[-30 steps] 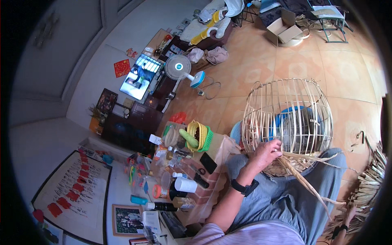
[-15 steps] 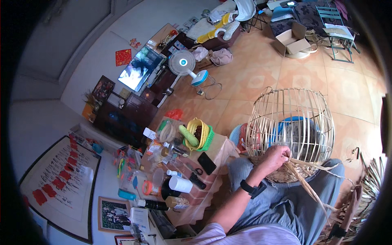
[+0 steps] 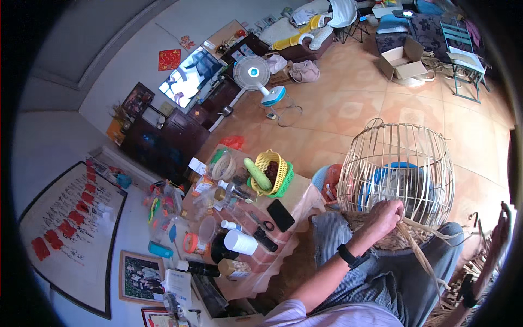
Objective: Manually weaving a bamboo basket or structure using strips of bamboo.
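A half-woven basket [image 3: 397,136] of pale split strips stands between my knees, its upright stakes open and its lower part closely woven. My left hand [image 3: 384,216] is closed at the near side of the weave, pinching a weaving strip against the stakes. From there loose flat strips [image 3: 417,248] trail to the right across my thigh. My right hand [image 3: 497,234] is raised at the right edge, apart from the basket, dim and partly cut off, so its fingers cannot be made out. Beneath it lies a heap of cut strips [image 3: 474,278].
To the left a cluttered table [image 3: 302,210] carries a phone [image 3: 280,215], scissors [image 3: 266,224], bottles and a yellow basket [image 3: 268,169] with a green gourd. A blue-and-white fan [image 3: 253,73] stands on the floor beyond. Farther right are a cardboard box [image 3: 404,61] and folding chair [image 3: 463,57].
My right hand has risen into view at the right edge. My left hand stays pinched at the weave, while the whole view has shifted slightly.
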`<state>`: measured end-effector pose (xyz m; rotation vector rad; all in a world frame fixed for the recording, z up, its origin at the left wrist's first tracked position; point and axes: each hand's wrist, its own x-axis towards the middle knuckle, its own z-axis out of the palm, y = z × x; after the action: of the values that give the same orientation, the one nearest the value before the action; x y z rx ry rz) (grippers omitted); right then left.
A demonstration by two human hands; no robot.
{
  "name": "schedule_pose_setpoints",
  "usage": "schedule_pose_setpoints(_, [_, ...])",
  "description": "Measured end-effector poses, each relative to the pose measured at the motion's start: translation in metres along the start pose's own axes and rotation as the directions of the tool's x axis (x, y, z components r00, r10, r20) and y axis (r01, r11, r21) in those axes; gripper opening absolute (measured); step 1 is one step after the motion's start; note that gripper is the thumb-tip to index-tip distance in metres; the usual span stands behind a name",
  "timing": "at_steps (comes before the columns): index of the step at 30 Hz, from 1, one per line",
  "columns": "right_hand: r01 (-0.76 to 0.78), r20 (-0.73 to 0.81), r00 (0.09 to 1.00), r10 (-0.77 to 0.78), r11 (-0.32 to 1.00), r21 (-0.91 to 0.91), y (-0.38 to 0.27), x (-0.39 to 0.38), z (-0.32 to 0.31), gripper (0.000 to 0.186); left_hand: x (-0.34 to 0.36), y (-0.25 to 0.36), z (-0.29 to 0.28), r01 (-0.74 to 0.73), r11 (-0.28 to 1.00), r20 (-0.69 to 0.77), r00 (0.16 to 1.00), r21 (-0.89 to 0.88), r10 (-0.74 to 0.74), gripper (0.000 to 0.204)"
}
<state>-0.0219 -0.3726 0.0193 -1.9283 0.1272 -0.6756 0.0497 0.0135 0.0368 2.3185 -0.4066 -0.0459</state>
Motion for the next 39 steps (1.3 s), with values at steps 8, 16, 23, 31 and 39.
schedule_pose_setpoints(8, [-0.001,0.120,0.993,-0.016,0.990,0.141,-0.107,-0.029,0.045,0.015,0.000,-0.003,0.002,-0.018,0.995,0.001,1.000,-0.102,0.019,0.006])
schedule_pose_setpoints(16, [-0.111,0.497,0.859,0.118,0.993,-0.044,-0.106,-0.051,0.154,0.012,-0.001,-0.008,0.015,-0.058,0.998,-0.113,0.992,-0.024,0.055,0.008])
schedule_pose_setpoints(23, [-0.402,0.482,0.821,0.305,0.909,0.110,-0.084,-0.049,0.155,0.014,0.000,-0.004,0.007,-0.025,0.998,-0.012,1.000,-0.054,0.024,0.009])
schedule_pose_setpoints(31, [-0.476,0.554,0.769,0.319,0.865,0.162,-0.096,-0.042,0.151,0.015,0.001,0.005,0.004,0.099,0.995,0.059,0.993,0.030,-0.100,0.009])
schedule_pose_setpoints(39, [0.250,0.433,0.895,-0.104,0.922,-0.294,-0.110,-0.029,0.194,0.018,0.000,-0.008,0.015,0.017,0.990,-0.046,0.999,0.141,-0.010,0.018])
